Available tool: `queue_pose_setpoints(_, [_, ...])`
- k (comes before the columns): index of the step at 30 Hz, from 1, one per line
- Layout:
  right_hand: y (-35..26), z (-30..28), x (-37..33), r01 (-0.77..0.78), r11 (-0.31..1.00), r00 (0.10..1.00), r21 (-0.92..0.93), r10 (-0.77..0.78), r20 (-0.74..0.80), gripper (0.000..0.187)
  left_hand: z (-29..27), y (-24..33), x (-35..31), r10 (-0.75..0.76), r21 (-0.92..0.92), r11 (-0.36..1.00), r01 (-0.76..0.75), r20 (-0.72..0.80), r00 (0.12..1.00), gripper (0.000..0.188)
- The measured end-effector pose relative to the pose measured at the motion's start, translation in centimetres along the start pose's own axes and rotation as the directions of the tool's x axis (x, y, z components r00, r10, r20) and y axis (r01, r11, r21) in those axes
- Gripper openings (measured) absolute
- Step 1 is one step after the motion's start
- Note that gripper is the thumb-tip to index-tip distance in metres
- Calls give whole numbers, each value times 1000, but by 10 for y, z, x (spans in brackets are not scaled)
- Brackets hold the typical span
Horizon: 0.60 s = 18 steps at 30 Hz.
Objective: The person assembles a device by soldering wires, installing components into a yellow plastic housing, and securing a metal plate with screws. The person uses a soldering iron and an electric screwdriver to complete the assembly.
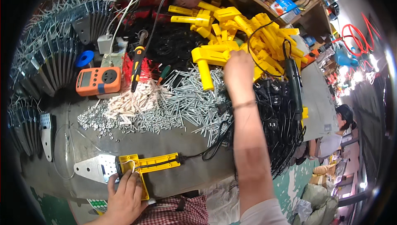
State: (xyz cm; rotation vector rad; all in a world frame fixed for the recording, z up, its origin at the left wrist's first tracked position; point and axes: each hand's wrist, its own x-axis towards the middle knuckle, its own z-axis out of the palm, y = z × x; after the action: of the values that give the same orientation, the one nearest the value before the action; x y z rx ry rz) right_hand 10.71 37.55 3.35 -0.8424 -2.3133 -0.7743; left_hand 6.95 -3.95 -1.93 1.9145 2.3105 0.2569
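At the table's near edge, my left hand (126, 194) presses its closed fingers on an open yellow plastic handle shell (165, 160). A pointed silver metal plate (92, 169) with holes sticks out of the shell's left end. White wires (131, 164) lie inside by my fingertips, and a black power cord (194, 156) leaves the shell's right end. My right hand (240, 70) reaches far over the bench to the pile of yellow plastic shells (264, 39). Its fingers close on the end of an L-shaped yellow shell (204, 70); the fingertips are partly hidden.
Loose screws (194, 97), pale ceramic-looking pieces (132, 103) and small nuts (97, 119) cover mid-table. An orange meter (98, 81) and an upright electric screwdriver (138, 61) stand left of them. Black cords (271, 130) heap beside my right forearm; metal plates (49, 59) line the left.
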Motion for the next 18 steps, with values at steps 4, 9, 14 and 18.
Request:
queue_pose_setpoints(4, [48, 17, 28, -117, 991, 779, -64, 132, 612, 20, 0, 0, 1, 28, 37, 999, -27, -20, 999, 74])
queue_pose_setpoints(9, [23, -40, -1, 247, 761, 951, 600, -310, 3, 39, 5, -5, -3, -1, 12, 1000, 1, 10, 1000, 55])
queue_pose_setpoints(14, [-27, -59, -84, 283, 748, 789, 600, -538, 299, 35, 3, -9, -2, 20, 45, 999, -20, -10, 1000, 54])
queue_pose_setpoints(18, [-33, -35, -105, 16, 779, 941, 626, -224, 255, 42, 5, -5, 1, 16, 68, 998, -15, -15, 1000, 53])
